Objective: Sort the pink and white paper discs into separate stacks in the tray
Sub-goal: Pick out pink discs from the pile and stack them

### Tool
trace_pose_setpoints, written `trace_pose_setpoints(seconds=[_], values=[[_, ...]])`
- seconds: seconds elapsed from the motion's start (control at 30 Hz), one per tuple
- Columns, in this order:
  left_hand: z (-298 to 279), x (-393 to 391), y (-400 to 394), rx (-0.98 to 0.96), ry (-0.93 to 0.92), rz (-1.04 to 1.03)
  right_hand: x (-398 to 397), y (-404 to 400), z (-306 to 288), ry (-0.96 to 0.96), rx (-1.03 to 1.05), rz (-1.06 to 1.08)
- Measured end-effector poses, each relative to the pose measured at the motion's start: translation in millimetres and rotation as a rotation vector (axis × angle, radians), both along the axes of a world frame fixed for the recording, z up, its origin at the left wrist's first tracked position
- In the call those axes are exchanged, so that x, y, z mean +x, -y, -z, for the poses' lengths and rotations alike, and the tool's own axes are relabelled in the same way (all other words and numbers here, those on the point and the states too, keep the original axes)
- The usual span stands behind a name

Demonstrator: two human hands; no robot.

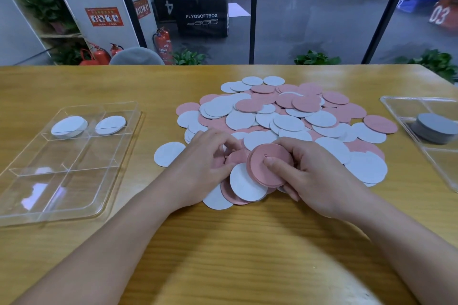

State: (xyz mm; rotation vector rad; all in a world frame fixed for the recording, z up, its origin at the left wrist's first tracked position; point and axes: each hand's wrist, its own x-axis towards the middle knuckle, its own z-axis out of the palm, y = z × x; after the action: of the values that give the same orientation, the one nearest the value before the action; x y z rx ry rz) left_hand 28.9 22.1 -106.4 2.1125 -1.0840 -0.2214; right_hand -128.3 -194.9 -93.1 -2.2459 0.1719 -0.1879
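Observation:
A loose heap of pink and white paper discs (280,119) covers the middle of the wooden table. My right hand (314,176) holds a small stack of pink discs (262,173) tilted above the heap's near edge, thumb on top. My left hand (205,163) rests on the heap just to its left, fingers curled onto a pink disc (236,157). At the left stands a clear divided tray (29,210) with two white stacks (69,127) (110,125) in its far compartments.
A second clear tray (401,106) at the right edge holds a grey-looking stack of discs (435,127). A single white disc (167,157) lies apart at the heap's left. Beyond the table's far edge (148,66) are plants and fire extinguishers.

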Motion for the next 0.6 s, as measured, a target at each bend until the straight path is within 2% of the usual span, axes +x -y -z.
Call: trace_pose_setpoints(seconds=[0.2, 0.3, 0.4, 0.6], values=[[-3, 16, -2, -0.154, -0.133, -0.196, -1, 1, 1, 0.004, 0.018, 0.004], [-7, 20, -5, -0.294, -0.239, -0.238, 0, 2, 2, 0.018, 0.028, 0.006], [-11, 14, -3, -0.408, -0.338, -0.231, 2, 6, 5, 0.050, 0.034, 0.046], [-10, 5, 1, -0.458, -0.499, -0.098, 3, 9, 3, 0.061, 0.129, 0.077]])
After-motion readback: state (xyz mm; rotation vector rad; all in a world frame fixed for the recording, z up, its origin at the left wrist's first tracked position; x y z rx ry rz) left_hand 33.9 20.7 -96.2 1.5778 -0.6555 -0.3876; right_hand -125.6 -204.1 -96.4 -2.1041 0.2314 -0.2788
